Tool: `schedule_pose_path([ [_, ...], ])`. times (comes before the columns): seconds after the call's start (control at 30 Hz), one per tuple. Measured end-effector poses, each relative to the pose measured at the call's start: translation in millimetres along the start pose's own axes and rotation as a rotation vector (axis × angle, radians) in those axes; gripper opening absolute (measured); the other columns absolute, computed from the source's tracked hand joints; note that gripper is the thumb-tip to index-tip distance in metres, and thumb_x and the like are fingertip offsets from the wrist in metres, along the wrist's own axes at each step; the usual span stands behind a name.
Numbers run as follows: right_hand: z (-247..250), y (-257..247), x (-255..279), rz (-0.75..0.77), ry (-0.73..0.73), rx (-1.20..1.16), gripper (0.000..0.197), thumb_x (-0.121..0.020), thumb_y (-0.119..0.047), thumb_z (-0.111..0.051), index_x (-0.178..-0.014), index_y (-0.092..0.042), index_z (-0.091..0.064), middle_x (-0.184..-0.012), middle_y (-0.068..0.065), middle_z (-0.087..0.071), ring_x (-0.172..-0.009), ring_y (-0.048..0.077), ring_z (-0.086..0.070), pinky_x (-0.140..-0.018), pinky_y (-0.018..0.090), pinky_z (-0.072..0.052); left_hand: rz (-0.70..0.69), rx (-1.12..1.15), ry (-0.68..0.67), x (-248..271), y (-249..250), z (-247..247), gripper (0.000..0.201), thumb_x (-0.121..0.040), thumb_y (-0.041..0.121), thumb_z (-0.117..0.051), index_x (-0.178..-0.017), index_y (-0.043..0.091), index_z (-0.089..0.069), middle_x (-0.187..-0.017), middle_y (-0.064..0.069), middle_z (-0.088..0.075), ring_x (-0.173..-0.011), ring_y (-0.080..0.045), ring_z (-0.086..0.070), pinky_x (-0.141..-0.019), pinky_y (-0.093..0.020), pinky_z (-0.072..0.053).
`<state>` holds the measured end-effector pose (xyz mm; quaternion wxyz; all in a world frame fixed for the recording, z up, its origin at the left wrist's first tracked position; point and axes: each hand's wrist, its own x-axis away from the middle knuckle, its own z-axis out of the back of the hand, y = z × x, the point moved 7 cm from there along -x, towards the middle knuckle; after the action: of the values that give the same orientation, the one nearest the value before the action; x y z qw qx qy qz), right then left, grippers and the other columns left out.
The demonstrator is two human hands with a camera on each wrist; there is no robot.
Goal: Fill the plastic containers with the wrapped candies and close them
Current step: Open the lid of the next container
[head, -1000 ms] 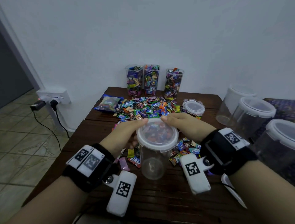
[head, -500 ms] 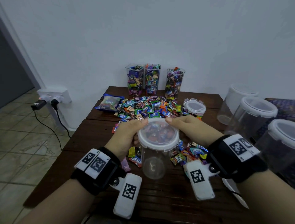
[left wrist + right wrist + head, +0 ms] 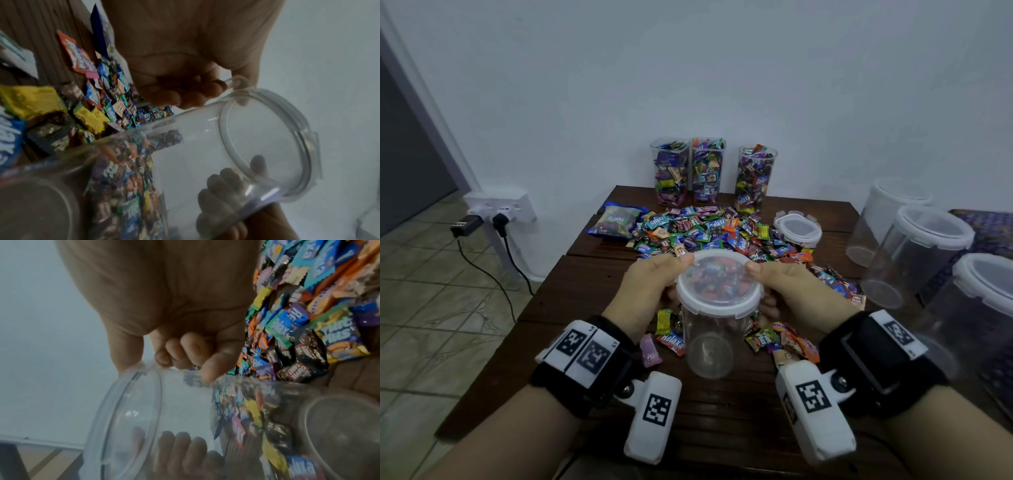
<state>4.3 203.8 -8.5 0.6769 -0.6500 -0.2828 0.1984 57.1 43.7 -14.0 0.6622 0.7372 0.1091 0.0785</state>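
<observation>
An empty clear plastic container (image 3: 709, 342) stands on the dark wooden table (image 3: 722, 418), its white-rimmed lid (image 3: 719, 286) on top. My left hand (image 3: 650, 291) grips it from the left and my right hand (image 3: 791, 291) from the right. Both thumbs lie on the lid's far rim, fingers curled against the wall. The left wrist view shows the container (image 3: 236, 154) under my left hand (image 3: 185, 56). In the right wrist view my right hand (image 3: 164, 296) has its thumb on the lid's edge over the container (image 3: 164, 418). Wrapped candies (image 3: 709, 229) lie heaped behind.
Three open containers full of candies (image 3: 707, 169) stand by the back wall. A loose lid (image 3: 798, 228) and a blue candy bag (image 3: 614, 221) lie beside the pile. Three empty lidded containers (image 3: 917, 253) stand at the right. A wall socket (image 3: 500, 205) with cables is at the left.
Both hands have kept their hold on the container, which stands in the same spot. My wrists have shifted slightly forward.
</observation>
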Motion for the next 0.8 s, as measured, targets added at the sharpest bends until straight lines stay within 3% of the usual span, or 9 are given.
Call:
schedule_pose_path([
  [0.07, 2.2, 2.2, -1.3, 0.007, 0.033, -0.074, 0.044, -0.078, -0.037, -0.069, -0.06, -0.01, -0.039, -0.047, 0.0, -0.023, -0.039, 0.013, -0.025, -0.042, 0.023, -0.044, 0.04, -0.041, -0.008, 0.9, -4.1, -0.7, 0.069, -0.069, 0.05, -0.055, -0.095, -0.014, -0.059, -0.079, -0.02, -0.05, -0.072, -0.027, -0.045, -0.066, -0.034, -0.041],
  [0.13, 7.0, 1.5, -3.3, 0.021, 0.078, -0.091, 0.041, -0.076, -0.031, -0.072, -0.057, -0.013, -0.04, -0.047, 0.002, -0.019, -0.037, 0.013, -0.022, -0.04, 0.022, -0.042, 0.077, -0.069, -0.001, 0.5, -7.1, -0.1, 0.077, -0.072, 0.055, -0.051, -0.103, -0.015, -0.059, -0.086, -0.021, -0.053, -0.079, -0.027, -0.048, -0.072, -0.038, -0.042],
  [0.27, 7.9, -5.5, 0.0, 0.037, 0.07, 0.007, 0.037, -0.071, -0.037, -0.064, -0.053, -0.017, -0.039, -0.043, -0.005, -0.022, -0.036, 0.011, -0.023, -0.04, 0.023, -0.039, 0.105, -0.162, 0.016, -5.4, -10.1, 10.6, 0.03, -0.098, 0.027, -0.046, -0.09, 0.004, -0.064, -0.079, -0.007, -0.061, -0.076, -0.024, -0.054, -0.07, -0.037, -0.047],
  [0.37, 9.0, -13.8, 3.9, 0.073, 0.101, 0.18, 0.037, -0.074, -0.039, -0.065, -0.049, -0.021, -0.044, -0.044, -0.006, -0.034, -0.039, 0.012, -0.033, -0.044, 0.027, -0.04, 0.046, -0.32, -0.093, -10.0, -7.2, 17.3, 0.007, -0.09, 0.015, -0.056, -0.085, 0.014, -0.061, -0.086, -0.008, -0.064, -0.081, -0.024, -0.056, -0.074, -0.042, -0.047],
  [0.4, 10.7, -19.7, 5.7, 0.117, 0.144, 0.279, 0.034, -0.078, -0.035, -0.067, -0.055, -0.019, -0.047, -0.048, -0.006, -0.04, -0.043, 0.012, -0.039, -0.047, 0.028, -0.041, 0.032, -0.39, -0.155, -10.8, -5.9, 17.0, 0.008, -0.084, 0.018, -0.064, -0.092, 0.018, -0.061, -0.093, -0.008, -0.065, -0.084, -0.02, -0.059, -0.077, -0.04, -0.049],
  [0.5, 9.7, -41.9, 12.6, 0.273, 0.253, 0.559, 0.026, -0.08, -0.036, -0.07, -0.085, -0.017, -0.053, -0.081, 0.0, -0.058, -0.073, 0.018, -0.054, -0.066, 0.033, -0.045, 0.077, -0.604, -0.426, -6.8, -8.6, 6.4, 0.061, -0.069, 0.015, -0.079, -0.119, 0.034, -0.049, -0.112, 0.009, -0.062, -0.101, 0.003, -0.058, -0.086, -0.02, -0.05],
  [0.57, -2.9, -50.6, 15.7, 0.302, 0.178, 0.739, 0.041, -0.074, -0.046, -0.072, -0.1, -0.023, -0.051, -0.101, -0.006, -0.054, -0.092, 0.014, -0.053, -0.079, 0.033, -0.044, 0.117, -0.629, -0.592, -2.1, -13.6, -1.7, 0.087, -0.058, 0.022, -0.081, -0.134, 0.033, -0.04, -0.125, 0.013, -0.058, -0.116, 0.0, -0.053, -0.097, -0.021, -0.045],
  [0.67, -23.7, -52.4, 19.0, 0.243, 0.022, 0.914, 0.067, -0.064, -0.059, -0.075, -0.115, -0.031, -0.042, -0.111, -0.015, -0.047, -0.1, 0.007, -0.048, -0.084, 0.029, -0.043, 0.114, -0.567, -0.666, 4.4, -16.1, -11.4, 0.091, -0.057, 0.023, -0.084, -0.137, 0.025, -0.042, -0.133, 0.013, -0.056, -0.124, 0.0, -0.048, -0.104, -0.021, -0.038],
  [0.8, -28.2, -54.9, 19.2, 0.297, 0.076, 0.981, 0.067, -0.065, -0.051, -0.077, -0.117, -0.028, -0.042, -0.109, -0.012, -0.046, -0.095, 0.008, -0.046, -0.079, 0.026, -0.041, 0.063, -0.371, -0.598, 7.8, -17.9, -18.4, 0.082, -0.061, 0.011, -0.082, -0.134, 0.021, -0.046, -0.132, 0.003, -0.059, -0.125, -0.009, -0.052, -0.102, -0.027, -0.043],
])
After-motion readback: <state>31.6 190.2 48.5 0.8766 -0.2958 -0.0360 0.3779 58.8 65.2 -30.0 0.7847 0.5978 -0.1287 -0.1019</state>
